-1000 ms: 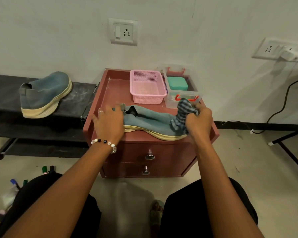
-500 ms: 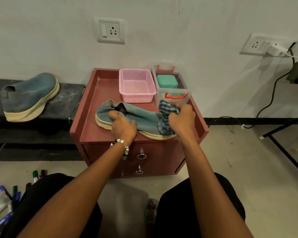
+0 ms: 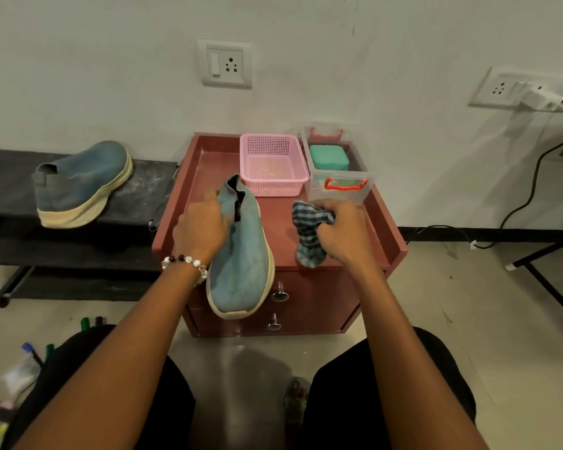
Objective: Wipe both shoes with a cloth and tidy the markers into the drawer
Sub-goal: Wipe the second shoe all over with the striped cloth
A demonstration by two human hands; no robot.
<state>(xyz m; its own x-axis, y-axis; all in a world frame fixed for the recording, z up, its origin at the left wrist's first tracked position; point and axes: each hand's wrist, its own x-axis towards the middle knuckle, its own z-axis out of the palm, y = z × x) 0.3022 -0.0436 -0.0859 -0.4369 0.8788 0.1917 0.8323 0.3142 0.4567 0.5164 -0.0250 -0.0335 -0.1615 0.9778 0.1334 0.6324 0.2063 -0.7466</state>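
Observation:
My left hand (image 3: 200, 230) grips a blue slip-on shoe (image 3: 241, 264) by its left side near the opening; the toe points toward me and hangs past the front of the red-brown drawer cabinet (image 3: 306, 306). To its right, my right hand (image 3: 342, 232) holds a bunched blue striped cloth (image 3: 307, 235) just above the cabinet top, apart from the shoe. The second blue shoe (image 3: 78, 183) lies on the black rack at the left. Several markers (image 3: 90, 323) lie on the floor at the lower left, partly hidden by my knee.
A pink basket (image 3: 273, 164) and a clear box (image 3: 338, 183) with a green item stand at the back of the cabinet top. Two drawer knobs (image 3: 279, 295) face me. The black rack (image 3: 150, 190) sits left; a cable and a black stand leg (image 3: 553, 287) are at the right.
My left hand has turned the shoe from lying sideways to toe-toward-me, past the cabinet's front edge. My right hand with the cloth has come off the shoe, now apart to its right.

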